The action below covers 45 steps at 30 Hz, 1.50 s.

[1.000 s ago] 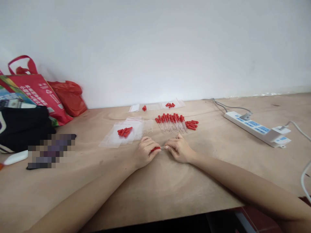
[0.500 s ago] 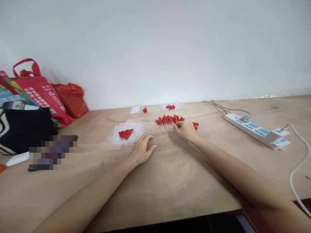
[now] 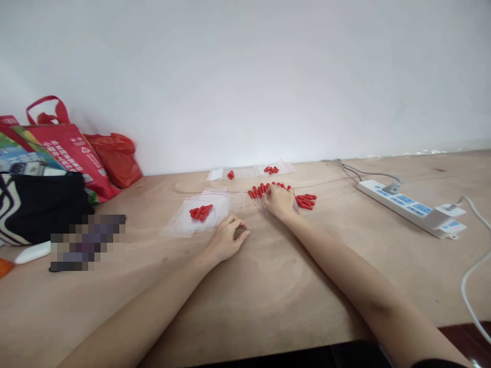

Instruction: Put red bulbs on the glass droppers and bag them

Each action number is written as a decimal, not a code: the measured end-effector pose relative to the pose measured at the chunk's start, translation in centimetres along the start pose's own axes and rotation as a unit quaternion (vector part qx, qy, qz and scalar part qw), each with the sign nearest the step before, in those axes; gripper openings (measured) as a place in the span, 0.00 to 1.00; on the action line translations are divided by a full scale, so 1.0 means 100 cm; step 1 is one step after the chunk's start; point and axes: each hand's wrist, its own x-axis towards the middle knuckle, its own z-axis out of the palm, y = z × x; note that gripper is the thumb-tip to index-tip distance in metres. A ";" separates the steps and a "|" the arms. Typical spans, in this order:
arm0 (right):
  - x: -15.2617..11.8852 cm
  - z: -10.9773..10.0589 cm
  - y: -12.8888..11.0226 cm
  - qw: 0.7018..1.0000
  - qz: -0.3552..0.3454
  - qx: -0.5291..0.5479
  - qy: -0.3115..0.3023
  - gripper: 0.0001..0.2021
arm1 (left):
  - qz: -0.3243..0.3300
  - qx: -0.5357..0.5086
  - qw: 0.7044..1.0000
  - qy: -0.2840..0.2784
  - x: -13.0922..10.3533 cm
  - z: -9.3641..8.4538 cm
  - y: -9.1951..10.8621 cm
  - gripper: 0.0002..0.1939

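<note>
My right hand [image 3: 281,201] is closed over a row of droppers [image 3: 256,194] with red bulbs and thin clear stems. Its fingertips pinch among the red bulbs, and the hand covers part of the row. On the wood nearer me, my left hand [image 3: 227,240] rests with thumb and fingers apart and holds nothing. Just beyond it lie thin clear tubes [image 3: 236,204], side by side. To their left, loose red bulbs [image 3: 201,212] are heaped on clear zip bags [image 3: 177,221]. Right of the row sits another small pile of red bulbs [image 3: 306,201].
Near the wall, more clear tubes [image 3: 246,173] lie between small red bulbs [image 3: 271,169] and a white slip. A white power strip [image 3: 406,207] with cables occupies the right. At left stand a red shopping bag [image 3: 72,148], a red plastic bag [image 3: 117,158] and a black cloth bag [image 3: 46,207].
My right hand has shifted left along the dropper row, uncovering the bulb pile on its right. My left hand stays resting on the table. The view has shifted slightly.
</note>
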 end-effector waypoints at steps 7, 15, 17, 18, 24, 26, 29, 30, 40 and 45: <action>-0.002 0.018 -0.052 0.998 -0.009 -0.009 -0.068 0.14 | -0.081 0.188 0.971 0.121 0.005 -0.023 -0.031 0.07; 0.006 0.028 -0.068 0.994 0.040 0.008 -0.105 0.14 | -0.197 0.361 0.908 0.084 0.000 -0.051 -0.061 0.10; 0.006 0.028 -0.068 0.993 0.040 0.013 -0.106 0.13 | -0.195 0.385 0.900 0.061 0.000 -0.050 -0.059 0.11; 0.005 0.028 -0.068 0.993 0.040 0.015 -0.110 0.13 | -0.194 0.394 0.897 0.051 0.000 -0.049 -0.058 0.11; 0.000 0.027 -0.068 0.996 0.030 0.021 -0.084 0.14 | -0.158 0.393 0.904 0.062 0.001 -0.046 -0.053 0.09; -0.003 0.024 -0.065 0.998 0.015 0.031 -0.044 0.14 | -0.119 0.330 0.933 0.086 0.001 -0.041 -0.046 0.07; -0.013 0.017 -0.050 0.996 -0.036 0.077 -0.007 0.14 | -0.059 0.173 0.979 0.092 -0.002 -0.029 -0.030 0.04; -0.018 0.015 -0.042 0.993 -0.063 0.100 -0.003 0.13 | -0.049 0.123 0.988 0.081 -0.003 -0.024 -0.024 0.04; -0.083 -0.025 0.041 0.944 -0.252 0.212 -0.026 0.09 | 0.003 -0.033 0.999 0.034 -0.006 0.000 0.007 0.09; -0.088 -0.029 0.038 0.939 -0.265 0.215 -0.042 0.07 | 0.020 -0.049 0.998 0.035 -0.006 0.004 0.012 0.09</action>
